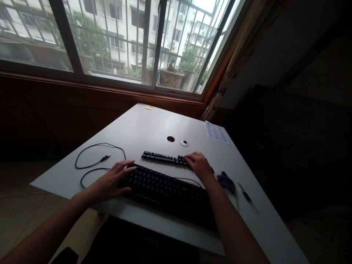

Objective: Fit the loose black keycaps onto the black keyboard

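1. the keyboard (pixel 162 186) lies near on the worktop (pixel 154 128), probably stiff; hold both ends.
2. left hand (pixel 111 181): fingers spread at the keyboard's left end.
3. right hand (pixel 199 167): fingers bunched at far keycaps (pixel 159 157), likely light, slick, best gripped sideways; cannot tell if pinching.

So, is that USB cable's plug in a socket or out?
Out: the USB plug lies loose on the desk, left of the large black keyboard, metal tip bare. I can't trace the cable to its other end.
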{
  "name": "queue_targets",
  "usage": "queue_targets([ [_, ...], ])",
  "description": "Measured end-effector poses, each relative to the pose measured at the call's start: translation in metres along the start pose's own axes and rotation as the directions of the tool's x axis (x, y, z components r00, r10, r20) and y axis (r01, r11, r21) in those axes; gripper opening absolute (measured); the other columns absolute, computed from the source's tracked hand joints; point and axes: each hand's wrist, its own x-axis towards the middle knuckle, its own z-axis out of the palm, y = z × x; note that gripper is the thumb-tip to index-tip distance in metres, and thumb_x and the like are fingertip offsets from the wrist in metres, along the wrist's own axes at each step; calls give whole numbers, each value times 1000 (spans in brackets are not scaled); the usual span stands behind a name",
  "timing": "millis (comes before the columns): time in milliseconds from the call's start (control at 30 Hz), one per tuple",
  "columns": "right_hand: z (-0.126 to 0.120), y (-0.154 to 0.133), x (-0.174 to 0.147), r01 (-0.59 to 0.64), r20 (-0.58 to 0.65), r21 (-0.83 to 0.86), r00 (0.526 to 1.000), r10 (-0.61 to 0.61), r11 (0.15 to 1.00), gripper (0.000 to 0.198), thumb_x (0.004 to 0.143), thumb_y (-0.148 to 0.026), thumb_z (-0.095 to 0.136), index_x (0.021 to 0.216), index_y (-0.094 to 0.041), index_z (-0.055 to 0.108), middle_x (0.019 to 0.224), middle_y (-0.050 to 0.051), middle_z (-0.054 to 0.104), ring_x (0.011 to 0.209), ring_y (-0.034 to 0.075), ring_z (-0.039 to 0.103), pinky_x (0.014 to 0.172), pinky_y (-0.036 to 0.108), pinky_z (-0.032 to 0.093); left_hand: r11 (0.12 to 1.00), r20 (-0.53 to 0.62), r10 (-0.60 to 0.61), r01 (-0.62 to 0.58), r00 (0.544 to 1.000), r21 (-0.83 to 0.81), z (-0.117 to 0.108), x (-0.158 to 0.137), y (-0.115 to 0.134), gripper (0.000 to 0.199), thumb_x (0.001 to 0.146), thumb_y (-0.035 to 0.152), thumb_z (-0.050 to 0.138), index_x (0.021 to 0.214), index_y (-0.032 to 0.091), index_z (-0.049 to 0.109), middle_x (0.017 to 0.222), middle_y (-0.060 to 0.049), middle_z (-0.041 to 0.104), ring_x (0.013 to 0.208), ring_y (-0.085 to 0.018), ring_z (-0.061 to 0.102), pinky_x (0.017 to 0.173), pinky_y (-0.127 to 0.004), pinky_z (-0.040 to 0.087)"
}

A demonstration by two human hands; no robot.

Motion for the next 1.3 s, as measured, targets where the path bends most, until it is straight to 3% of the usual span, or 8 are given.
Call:
queue_targets([
  [200,25,23,40,-32,81,-43,996,35,999,14,90,-27,72,94,-24,84,92,6,73,95,23,64,94,38,48,1000,-56,-29,30,998,5,4,-2,5,66,98,30,65,158,34,37,162,-12,40,147,-36,39,118,-62,43],
  [333,36,33,51,-34,138,-54,990,41,998,12,87,-26,76,93,-24,85,89,6,74,95,23,65,93,37,49,1000,-36,-24,24,999,7,2,-2,8,67,98,31,66,158,34,36,160,-11,42,147,-35,38,119,-60,43],
  [500,45,44,57,-22,195,-69,980,35,997,14,92,-29,73,97,-22,84,93,6,74,102,23,66,98,39,50,999,-34,-37,37,999,7,3,-1,8,66,99,30,65,158,35,36,159,-10,43,146,-35,39,117,-59,46],
  [733,58,56,63,-11,259,-95,965,35,995,37,101,-41,64,131,-21,62,135,10,63,112,22,66,95,45,58,1000,-37,-24,25,999,18,4,-1,9,66,99,29,65,158,33,36,157,-12,44,144,-34,40,116,-59,47],
  [1133,60,60,67,-15,246,-96,969,38,995,35,102,-41,63,130,-22,63,135,10,63,112,22,66,96,44,58,999,-50,-19,20,999,28,9,-3,4,66,98,29,66,158,32,37,156,-11,45,143,-34,39,115,-58,48],
  [1300,54,55,63,-25,249,-86,967,46,996,17,97,-33,69,105,-23,79,109,7,74,107,22,65,98,39,52,999,-43,-28,29,999,32,8,-4,4,69,97,28,67,158,32,37,156,-11,45,144,-34,40,115,-58,48],
])
